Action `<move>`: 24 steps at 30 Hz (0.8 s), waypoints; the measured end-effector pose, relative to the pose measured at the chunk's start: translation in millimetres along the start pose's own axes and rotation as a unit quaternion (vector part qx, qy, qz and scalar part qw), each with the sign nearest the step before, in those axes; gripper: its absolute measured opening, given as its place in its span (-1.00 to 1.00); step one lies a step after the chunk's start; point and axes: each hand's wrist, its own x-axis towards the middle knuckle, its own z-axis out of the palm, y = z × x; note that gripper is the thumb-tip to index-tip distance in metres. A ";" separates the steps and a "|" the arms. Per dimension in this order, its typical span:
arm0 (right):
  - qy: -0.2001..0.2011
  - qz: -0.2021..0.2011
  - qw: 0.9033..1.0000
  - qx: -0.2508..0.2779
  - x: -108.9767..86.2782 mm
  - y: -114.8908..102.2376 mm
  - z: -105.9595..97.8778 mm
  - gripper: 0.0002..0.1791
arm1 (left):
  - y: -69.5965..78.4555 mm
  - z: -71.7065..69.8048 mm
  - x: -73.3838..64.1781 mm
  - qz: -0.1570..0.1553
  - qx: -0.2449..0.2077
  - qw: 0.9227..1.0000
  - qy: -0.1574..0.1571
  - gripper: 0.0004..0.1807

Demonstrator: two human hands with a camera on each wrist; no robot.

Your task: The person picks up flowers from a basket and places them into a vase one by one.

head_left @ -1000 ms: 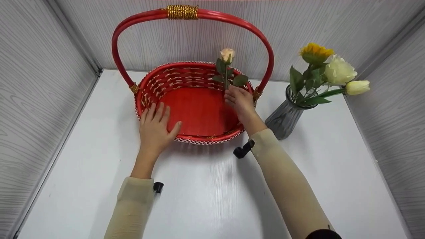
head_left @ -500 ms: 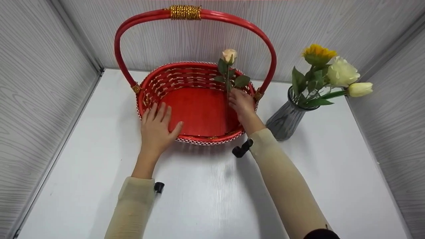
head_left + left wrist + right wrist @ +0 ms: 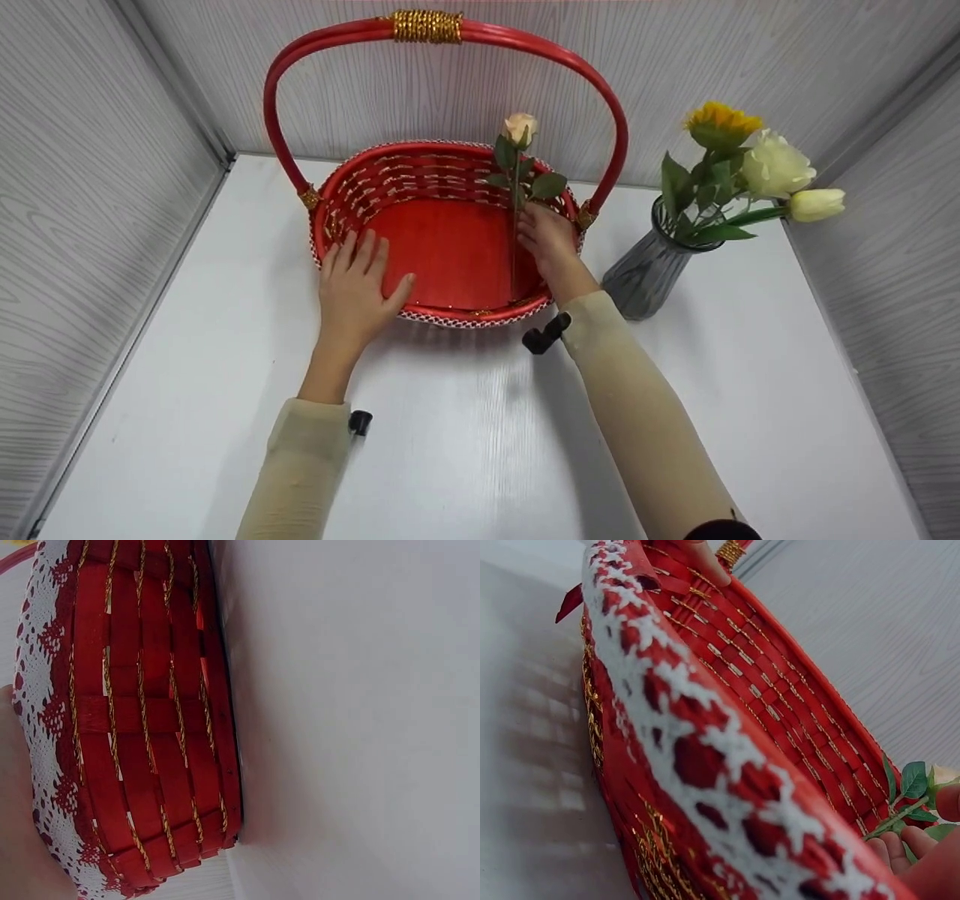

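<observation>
A red woven basket [image 3: 450,255] with a tall arched handle stands on the white table. My left hand [image 3: 354,298] rests on its front-left rim, fingers fairly straight and reaching inside; the left wrist view shows mainly the woven outer wall and lace trim. Inside the basket's right side, my right hand [image 3: 550,238] holds a peach rose [image 3: 520,129] by its stem. The bloom rises above the back rim, and the thin stem runs down past the fingertips toward the basket floor. In the right wrist view, thumb and curled fingers surround the leafy stem [image 3: 900,819].
Right of the basket stands a grey glass vase [image 3: 646,274] with a yellow sunflower [image 3: 721,124], a white rose [image 3: 777,165] and a pale yellow tulip [image 3: 817,205]. Grey wood-grain panels [image 3: 97,225] enclose the table on the back and sides. The basket handle [image 3: 540,45] arches overhead.
The whole view has shifted slightly right. The rose's stem now shows hanging nearly straight down left of the right fingertips. The left hand stays on the rim.
</observation>
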 end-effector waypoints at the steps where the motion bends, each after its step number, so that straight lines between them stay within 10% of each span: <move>1: 0.000 -0.001 1.000 0.001 -0.1 0.1 0.3 -0.57 | 0.0 -0.1 0.1 0.001 -0.001 1.000 0.003 -0.20; 24: 0.002 0.025 0.999 -0.030 -1.0 2.0 0.9 -0.60 | 0.6 -1.5 -0.2 -0.002 0.001 1.000 -0.010 -0.20</move>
